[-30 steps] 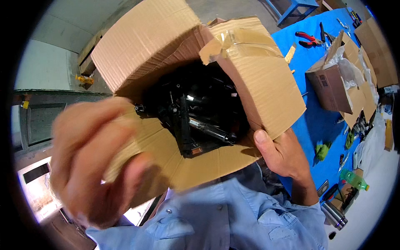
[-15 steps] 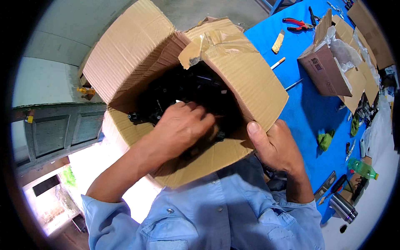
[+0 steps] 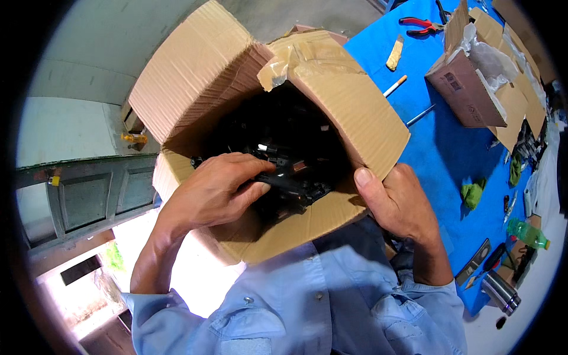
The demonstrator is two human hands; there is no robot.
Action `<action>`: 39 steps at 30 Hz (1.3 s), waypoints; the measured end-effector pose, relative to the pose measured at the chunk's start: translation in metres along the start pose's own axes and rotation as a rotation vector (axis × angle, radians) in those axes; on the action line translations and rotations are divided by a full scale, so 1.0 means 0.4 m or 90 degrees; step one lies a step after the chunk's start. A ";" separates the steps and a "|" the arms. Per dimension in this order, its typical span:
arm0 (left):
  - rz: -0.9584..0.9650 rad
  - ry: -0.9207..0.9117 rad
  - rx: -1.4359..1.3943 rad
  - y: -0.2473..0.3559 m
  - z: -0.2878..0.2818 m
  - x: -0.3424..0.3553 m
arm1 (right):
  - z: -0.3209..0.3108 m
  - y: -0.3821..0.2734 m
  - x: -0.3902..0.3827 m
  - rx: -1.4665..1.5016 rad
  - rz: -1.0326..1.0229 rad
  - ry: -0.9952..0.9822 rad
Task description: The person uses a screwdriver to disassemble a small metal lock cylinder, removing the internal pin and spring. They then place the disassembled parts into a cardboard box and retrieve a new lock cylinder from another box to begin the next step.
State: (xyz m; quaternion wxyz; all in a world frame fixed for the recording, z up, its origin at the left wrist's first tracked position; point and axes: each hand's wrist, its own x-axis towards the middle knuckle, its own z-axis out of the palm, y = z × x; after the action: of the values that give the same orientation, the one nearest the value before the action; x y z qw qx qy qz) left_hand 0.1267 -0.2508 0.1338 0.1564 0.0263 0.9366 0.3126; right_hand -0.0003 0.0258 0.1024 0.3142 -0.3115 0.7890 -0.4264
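Since the earlier frame your left hand (image 3: 216,192) has dropped from in front of the camera into the open cardboard box (image 3: 355,124), and the box now sits closer under your face, tipped toward you. That hand is curled shut on a black plastic part (image 3: 290,180) lying at the top of a dark heap inside the box, fingers over it and thumb beneath. Your right hand (image 3: 402,207) is clamped on the near right edge of the box, thumb pressed on the flap, steadying it against your chest.

The part looks like rigid moulded plastic: probably light, stiff and a little slick, with thin projections that could snag on its neighbours. Hold it by the thicker middle body, where you have it now, rather than by a thin end. How far it is tangled with the pieces below is hidden in shadow.

The box's walls are soft corrugated board and will flex. The far flaps stand up, so the open way out is upward and toward you. To your right the blue desk (image 3: 438,148) is crowded near a second carton (image 3: 473,89) and red pliers (image 3: 420,23), with bare cloth between.
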 end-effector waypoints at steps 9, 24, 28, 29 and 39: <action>-0.018 -0.055 0.033 -0.010 -0.040 0.007 | 0.000 0.010 -0.005 0.020 0.005 0.015; 0.091 0.023 0.296 -0.051 0.012 0.205 | 0.007 -0.005 -0.004 0.013 0.003 0.020; 0.115 -0.084 0.240 -0.043 0.042 0.225 | 0.003 0.011 -0.010 -0.006 0.021 0.030; 0.139 -0.094 0.237 -0.041 0.050 0.217 | 0.001 0.013 -0.010 -0.020 0.015 0.034; 0.077 -0.117 0.249 0.069 0.039 0.079 | 0.008 0.016 -0.003 0.043 0.024 0.039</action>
State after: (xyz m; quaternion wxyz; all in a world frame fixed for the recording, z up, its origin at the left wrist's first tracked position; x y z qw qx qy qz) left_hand 0.1002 -0.2150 0.1297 0.2142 0.1411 0.9578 0.1299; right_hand 0.0014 0.0281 0.0957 0.3081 -0.2723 0.7891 -0.4563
